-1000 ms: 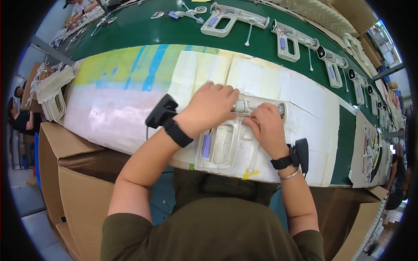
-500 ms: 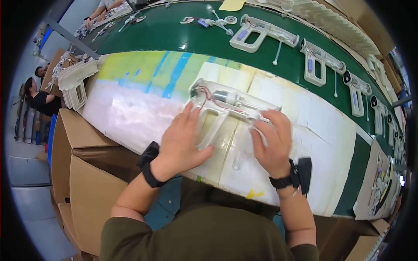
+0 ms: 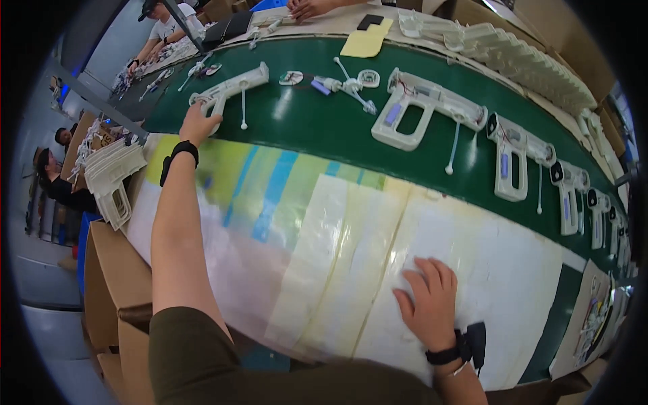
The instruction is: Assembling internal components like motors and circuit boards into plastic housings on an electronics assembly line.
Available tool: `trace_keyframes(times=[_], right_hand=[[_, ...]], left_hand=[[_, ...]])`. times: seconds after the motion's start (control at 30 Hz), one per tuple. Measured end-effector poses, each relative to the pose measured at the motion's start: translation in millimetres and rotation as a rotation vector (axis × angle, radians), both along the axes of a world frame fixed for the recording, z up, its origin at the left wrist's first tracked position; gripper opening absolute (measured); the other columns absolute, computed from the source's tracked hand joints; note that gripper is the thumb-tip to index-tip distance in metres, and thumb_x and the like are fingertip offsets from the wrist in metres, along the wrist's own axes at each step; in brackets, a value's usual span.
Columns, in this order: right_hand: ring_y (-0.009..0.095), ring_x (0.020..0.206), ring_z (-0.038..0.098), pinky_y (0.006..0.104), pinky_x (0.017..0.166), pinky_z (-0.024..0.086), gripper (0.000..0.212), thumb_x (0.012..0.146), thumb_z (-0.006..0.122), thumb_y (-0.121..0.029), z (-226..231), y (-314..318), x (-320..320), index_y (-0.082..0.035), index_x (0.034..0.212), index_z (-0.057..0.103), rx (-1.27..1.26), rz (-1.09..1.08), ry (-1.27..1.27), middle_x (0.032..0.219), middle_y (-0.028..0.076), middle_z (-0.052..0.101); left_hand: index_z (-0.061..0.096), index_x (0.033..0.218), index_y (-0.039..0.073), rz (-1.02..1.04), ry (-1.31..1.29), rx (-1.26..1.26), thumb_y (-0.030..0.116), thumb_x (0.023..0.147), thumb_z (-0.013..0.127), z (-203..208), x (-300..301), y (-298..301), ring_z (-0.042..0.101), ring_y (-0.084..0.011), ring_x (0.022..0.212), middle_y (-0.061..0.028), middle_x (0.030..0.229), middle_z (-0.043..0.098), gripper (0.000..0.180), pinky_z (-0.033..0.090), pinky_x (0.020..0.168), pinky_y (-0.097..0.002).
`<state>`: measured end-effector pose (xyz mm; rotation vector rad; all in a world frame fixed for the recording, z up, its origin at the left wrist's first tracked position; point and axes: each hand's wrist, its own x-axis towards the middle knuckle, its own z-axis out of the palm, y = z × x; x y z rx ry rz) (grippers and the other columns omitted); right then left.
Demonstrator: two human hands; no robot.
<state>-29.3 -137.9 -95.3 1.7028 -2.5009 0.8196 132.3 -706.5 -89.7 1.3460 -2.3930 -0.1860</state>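
Note:
At the far left of the green belt (image 3: 290, 111) lies a white gun-shaped plastic shell (image 3: 233, 84), with a thin rod ending in a small ball beside it. My left hand (image 3: 196, 126) reaches out to this shell, its fingers closed about the grip end; the palm side is hidden. Over the white sheet on the near work surface (image 3: 378, 270) hovers or rests my right hand (image 3: 430, 304), fingers apart and slightly bent, holding nothing. Whether it touches the sheet I cannot tell.
More gun-shaped shells (image 3: 432, 101) with wires and purple cylinders line the belt to the right. Loose parts (image 3: 347, 86) lie between. Stacked white shells (image 3: 113, 179) stand left above a cardboard box (image 3: 121, 270). Co-workers (image 3: 169, 27) sit across the belt.
The gun-shaped shell has gone from the near surface to the belt's far left, with my left hand at it. My right hand has let go and drawn down toward me. The view has shifted.

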Motion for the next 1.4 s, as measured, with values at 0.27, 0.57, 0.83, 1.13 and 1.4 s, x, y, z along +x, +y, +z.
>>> trace_keyframes(times=[0.27,0.57,0.83,1.13,1.4], right_hand=[[0.039,0.108,0.044,0.0510,0.092,0.036,0.029,0.072,0.067,-0.016,-4,-5,4,-0.004,0.097,0.059,0.092,-0.049,0.011,0.113,0.018,0.051],[0.038,0.107,0.048,0.0478,0.094,0.036,0.026,0.081,0.063,-0.014,10,-18,14,-0.002,0.104,0.058,0.119,-0.001,0.135,0.113,0.020,0.055],[0.038,0.109,0.045,0.0470,0.093,0.037,0.029,0.070,0.068,-0.012,-6,-18,13,-0.003,0.096,0.058,0.014,-0.059,0.089,0.111,0.018,0.052],[0.037,0.108,0.049,0.0438,0.092,0.039,0.031,0.077,0.066,-0.013,-11,-23,5,-0.002,0.103,0.056,-0.125,-0.103,-0.039,0.117,0.019,0.052],[0.043,0.121,0.039,0.0466,0.101,0.033,0.044,0.075,0.069,-0.012,12,30,-10,-0.001,0.115,0.052,0.036,-0.087,0.024,0.131,0.024,0.042]], left_hand=[[0.045,0.129,0.007,0.305,0.035,-0.245,0.054,0.079,0.060,-12,-22,-45,0.040,-0.0325,0.126,-0.0166,0.135,0.043,0.071,0.034,0.101,-0.0512],[0.050,0.125,0.014,0.689,-0.946,-0.101,0.024,0.084,0.056,78,203,-54,0.037,-0.0240,0.129,-0.0061,0.134,0.047,0.043,0.026,0.105,-0.0554],[0.065,0.095,0.010,0.392,-0.857,-0.403,0.020,0.087,0.048,8,245,-87,0.065,-0.0265,0.083,-0.0100,0.090,0.064,0.021,0.052,0.069,-0.0381],[0.058,0.108,0.003,-0.875,-0.458,0.086,0.028,0.065,0.077,143,-18,154,0.060,-0.0354,0.091,-0.0184,0.096,0.064,0.054,0.048,0.075,-0.0397],[0.056,0.116,0.000,-1.285,-0.123,0.695,0.041,0.083,0.064,35,-120,255,0.060,-0.0265,0.096,-0.0160,0.108,0.063,0.053,0.047,0.085,-0.0346]])
